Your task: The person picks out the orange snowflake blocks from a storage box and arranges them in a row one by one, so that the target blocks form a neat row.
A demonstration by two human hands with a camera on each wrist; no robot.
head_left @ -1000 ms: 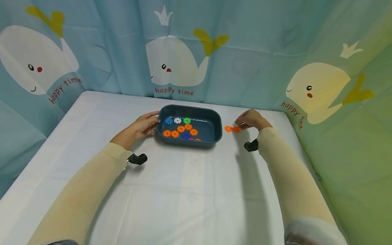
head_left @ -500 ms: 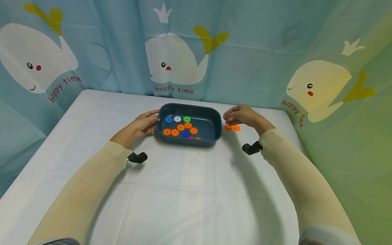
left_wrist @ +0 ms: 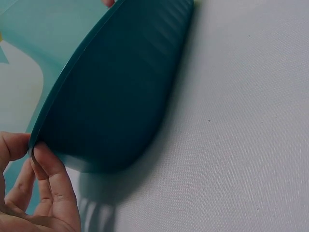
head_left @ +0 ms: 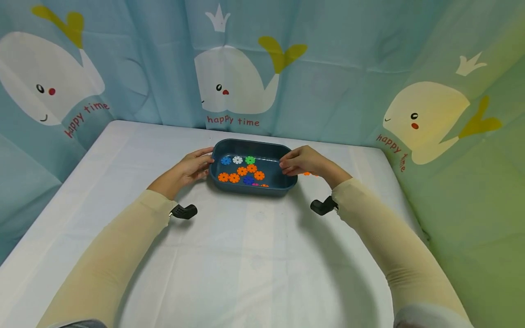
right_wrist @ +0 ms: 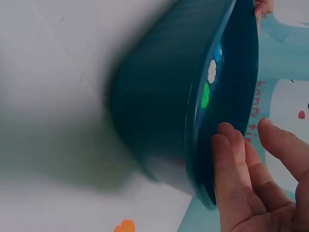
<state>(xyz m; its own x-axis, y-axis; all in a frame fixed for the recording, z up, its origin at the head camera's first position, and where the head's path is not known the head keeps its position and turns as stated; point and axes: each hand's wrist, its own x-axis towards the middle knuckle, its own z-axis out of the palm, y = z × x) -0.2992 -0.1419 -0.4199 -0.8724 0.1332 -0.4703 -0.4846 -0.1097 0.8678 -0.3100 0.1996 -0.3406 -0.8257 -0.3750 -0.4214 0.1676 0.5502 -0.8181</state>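
A dark blue-green plastic tub (head_left: 254, 191) stands on the white-covered table. My left hand (head_left: 189, 169) grips its left end, and in the left wrist view the thumb and fingers pinch the rim. Over the right end hangs my right hand (head_left: 307, 163), fingertips inside the rim. The right wrist view shows those fingers (right_wrist: 227, 169) nearly straight, the thumb apart and nothing between them. Several flower-shaped plastic discs lie in the tub: orange (head_left: 234, 178), light blue (head_left: 226, 161), white (head_left: 237, 160), green (head_left: 250, 160), dark blue (head_left: 248, 180) and partly hidden pink.
Two orange discs (head_left: 306, 173) lie on the table right of the tub, partly hidden by my right hand. A curtain (head_left: 336, 91) printed with whales hangs close behind the table (head_left: 229, 255) and along its sides.
My right hand has moved left from beside the orange discs on the table to over the tub's right end. My left hand and the tub have stayed in place.
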